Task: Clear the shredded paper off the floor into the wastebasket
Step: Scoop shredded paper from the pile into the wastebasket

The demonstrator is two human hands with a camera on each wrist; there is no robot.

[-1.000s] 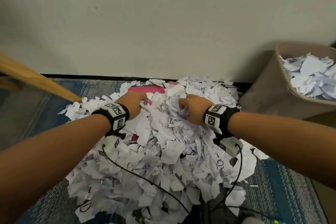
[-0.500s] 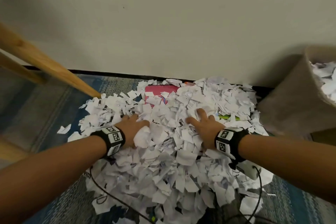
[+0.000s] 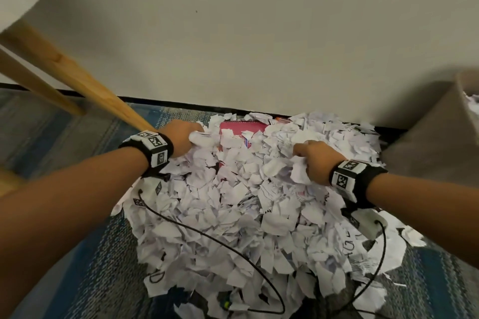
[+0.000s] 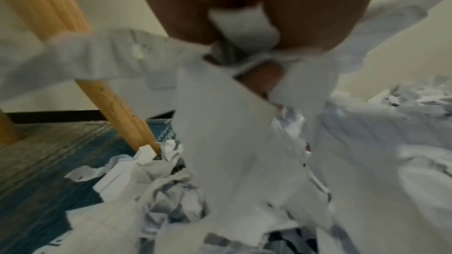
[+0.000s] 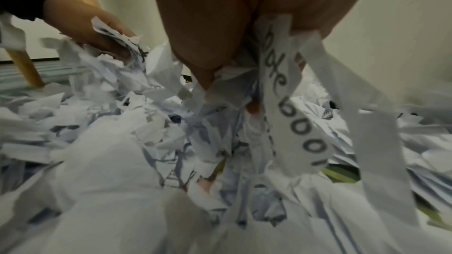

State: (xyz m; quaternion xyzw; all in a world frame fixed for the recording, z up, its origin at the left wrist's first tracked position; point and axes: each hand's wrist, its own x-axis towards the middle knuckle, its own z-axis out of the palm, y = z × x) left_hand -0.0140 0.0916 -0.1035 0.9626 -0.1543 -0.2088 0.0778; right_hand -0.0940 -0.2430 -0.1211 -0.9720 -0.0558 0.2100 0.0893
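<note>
Pile hemmed by wall [image 3: 259, 33], wooden leg [image 3: 85, 85] & wastebasket [image 3: 425, 142]; left hand [image 3: 181, 140] & right hand [image 3: 315, 163] each clutch white torn shredded paper [image 3: 233, 215].

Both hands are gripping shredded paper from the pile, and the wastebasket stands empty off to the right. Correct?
Not quite: the wastebasket is not empty; the head view shows paper scraps inside its rim. Left hand and right hand do grip shredded paper.

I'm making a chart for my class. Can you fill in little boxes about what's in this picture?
left hand: grips a bunch of shredded paper
right hand: grips paper scraps too
paper pile: big, on the blue rug
wastebasket: at right, some paper inside
pink notebook: half buried by the wall
wooden leg: beside left hand
</note>
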